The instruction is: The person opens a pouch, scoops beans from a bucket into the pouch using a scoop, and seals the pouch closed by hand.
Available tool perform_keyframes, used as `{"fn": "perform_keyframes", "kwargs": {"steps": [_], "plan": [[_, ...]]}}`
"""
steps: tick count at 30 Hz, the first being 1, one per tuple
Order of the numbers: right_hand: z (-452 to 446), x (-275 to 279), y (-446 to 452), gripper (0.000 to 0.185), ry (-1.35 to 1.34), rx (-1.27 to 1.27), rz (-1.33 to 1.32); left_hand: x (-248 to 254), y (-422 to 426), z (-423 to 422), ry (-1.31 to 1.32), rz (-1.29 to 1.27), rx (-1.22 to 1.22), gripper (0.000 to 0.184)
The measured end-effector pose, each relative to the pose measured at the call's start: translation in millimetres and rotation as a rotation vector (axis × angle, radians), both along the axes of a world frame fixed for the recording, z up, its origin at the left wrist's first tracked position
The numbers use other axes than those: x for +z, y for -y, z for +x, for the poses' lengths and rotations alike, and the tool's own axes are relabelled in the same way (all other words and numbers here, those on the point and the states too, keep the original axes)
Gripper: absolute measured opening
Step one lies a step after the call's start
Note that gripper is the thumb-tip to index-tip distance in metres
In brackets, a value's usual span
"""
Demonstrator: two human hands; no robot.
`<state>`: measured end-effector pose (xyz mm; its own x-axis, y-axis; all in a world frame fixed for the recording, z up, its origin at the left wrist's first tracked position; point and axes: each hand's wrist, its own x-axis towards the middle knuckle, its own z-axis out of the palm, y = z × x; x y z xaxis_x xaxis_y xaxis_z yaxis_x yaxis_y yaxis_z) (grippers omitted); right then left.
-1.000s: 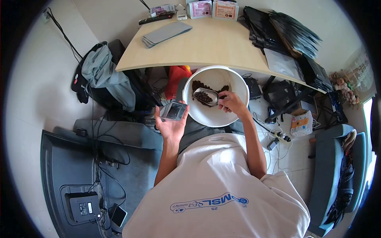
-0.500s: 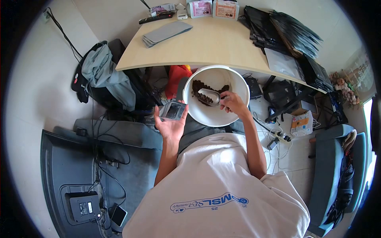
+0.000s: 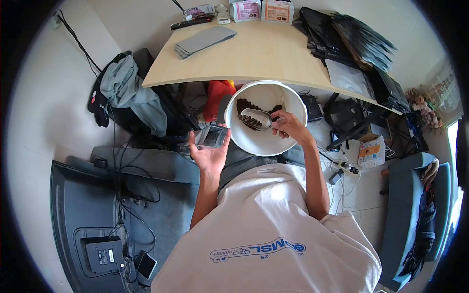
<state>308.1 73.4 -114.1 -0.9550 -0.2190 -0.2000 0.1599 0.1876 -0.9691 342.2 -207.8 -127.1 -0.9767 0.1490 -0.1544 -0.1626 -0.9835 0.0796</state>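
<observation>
A white bucket (image 3: 264, 144) stands below the table edge, with dark brown pieces (image 3: 248, 104) at its bottom. Inside it, my right hand (image 3: 289, 128) grips the handle of a metal scoop (image 3: 259, 117), which carries a layer of the brown pieces. Left of the bucket, my left hand (image 3: 210, 154) faces palm up and holds a small clear and dark pouch (image 3: 213, 136) between thumb and fingers. Whether the pouch contains anything cannot be made out.
Above the bucket is a wooden table (image 3: 264, 53) with a stack of grey pouches (image 3: 205, 41) and piles of black bags (image 3: 364, 41). A red bag (image 3: 218, 97) lies beneath it. Cables run over the floor at right.
The scoop has tilted and shifted slightly within the bucket, and its brown pieces now lie in a flatter layer. My left hand and the pouch have barely moved.
</observation>
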Motion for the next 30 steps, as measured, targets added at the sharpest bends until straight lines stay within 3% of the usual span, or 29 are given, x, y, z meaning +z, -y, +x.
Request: {"fn": "perform_keyframes", "kwargs": {"steps": [5,12,15,18,21,23,26,28,30], "plan": [[15.5,45.5,-0.5,0.031,-0.039,0.096,0.084,-7.6,1.4,-2.5,-0.036,0.004,0.000,0.064],[43.1,99.3,19.5,0.029,-0.198,0.152,0.136,-3.1,-2.7,-0.2,0.005,-0.069,0.059,0.057],[49.3,123.1,42.8,0.030,-0.230,0.208,0.320,5.7,-5.5,3.7,0.064,-0.088,0.067,0.055],[47.8,98.5,72.0,0.028,-0.840,0.150,0.665,8.8,-9.2,5.7,-0.039,-0.168,0.057,0.061],[61.0,112.3,110.2,0.029,-0.805,0.151,0.996,-3.9,-6.0,0.6,-0.032,-0.195,0.023,0.072],[71.7,129.9,125.4,0.031,-0.753,0.142,1.060,-20.1,2.6,-6.5,0.020,-0.168,-0.010,0.081],[78.1,138.1,122.2,0.031,-0.800,0.045,1.019,-26.6,12.9,-6.4,-0.057,0.061,-0.022,0.054],[78.5,138.5,105.8,0.022,-0.907,-0.079,0.930,-16.3,11.6,-6.8,0.018,0.333,-0.022,0.075],[78.0,145.4,87.4,0.027,-0.726,-0.114,0.961,4.5,14.9,-1.1,0.076,0.708,-0.148,0.092]]}}
